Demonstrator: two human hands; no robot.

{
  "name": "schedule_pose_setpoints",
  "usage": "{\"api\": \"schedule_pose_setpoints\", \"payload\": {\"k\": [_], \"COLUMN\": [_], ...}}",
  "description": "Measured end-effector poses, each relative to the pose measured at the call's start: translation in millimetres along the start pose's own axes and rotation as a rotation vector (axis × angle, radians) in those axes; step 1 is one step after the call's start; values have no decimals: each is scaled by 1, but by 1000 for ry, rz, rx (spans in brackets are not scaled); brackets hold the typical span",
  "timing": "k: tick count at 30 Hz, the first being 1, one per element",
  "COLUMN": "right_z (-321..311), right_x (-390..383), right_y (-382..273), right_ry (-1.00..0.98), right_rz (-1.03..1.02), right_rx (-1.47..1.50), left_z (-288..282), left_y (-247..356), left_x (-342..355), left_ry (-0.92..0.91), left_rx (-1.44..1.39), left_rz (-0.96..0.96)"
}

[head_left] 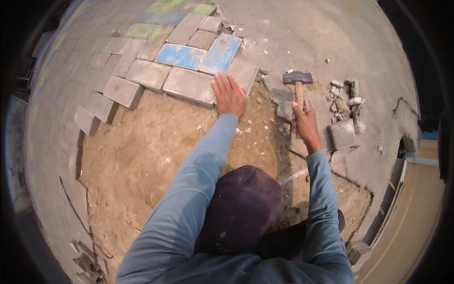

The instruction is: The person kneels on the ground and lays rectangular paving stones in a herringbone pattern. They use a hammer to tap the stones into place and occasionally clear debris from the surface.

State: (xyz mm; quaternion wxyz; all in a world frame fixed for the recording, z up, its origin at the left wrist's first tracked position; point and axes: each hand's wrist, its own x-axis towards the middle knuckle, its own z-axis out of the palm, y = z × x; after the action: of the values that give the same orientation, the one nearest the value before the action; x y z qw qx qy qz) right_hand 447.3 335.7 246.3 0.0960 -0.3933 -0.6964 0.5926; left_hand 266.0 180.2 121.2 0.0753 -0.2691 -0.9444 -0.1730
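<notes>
My left hand (230, 95) lies flat with fingers stretched out, over the meeting edges of a grey paver (188, 86) and another grey paver (245, 72). Just beyond its fingertips, a blue-painted paver (221, 53) sits in the laid rows. My right hand (306, 124) is wrapped round the wooden handle of a club hammer (297, 78). The dark steel head points away from me, above the broken concrete edge (283, 102). Whether the head touches the ground there I cannot tell. Between my arms lies bare sand (165, 137) with small white chips.
Right of the hammer lie a heap of rubble (347, 102) and a loose paver piece (342, 134). A tape measure strip (293, 176) shows beside my knee. Stacked pavers (87, 262) stand at the lower left, more pavers (358, 253) at the lower right. Stepped pavers (124, 91) border the sand.
</notes>
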Motion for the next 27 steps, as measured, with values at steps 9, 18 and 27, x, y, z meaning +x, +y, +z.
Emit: {"api": "schedule_pose_setpoints", "payload": {"k": [9,18,27], "right_z": [59,63,64], "right_x": [72,63,77], "right_y": [1,-24,-35], "right_ry": [1,111,5], "right_rz": [-473,-538,-474], "right_rx": [-889,-861,-985], "left_z": [2,11,6], "left_y": [2,1,1], "left_x": [1,1,2], "left_ry": [2,51,34], "left_rx": [61,106,72], "left_rz": [6,28,31]}}
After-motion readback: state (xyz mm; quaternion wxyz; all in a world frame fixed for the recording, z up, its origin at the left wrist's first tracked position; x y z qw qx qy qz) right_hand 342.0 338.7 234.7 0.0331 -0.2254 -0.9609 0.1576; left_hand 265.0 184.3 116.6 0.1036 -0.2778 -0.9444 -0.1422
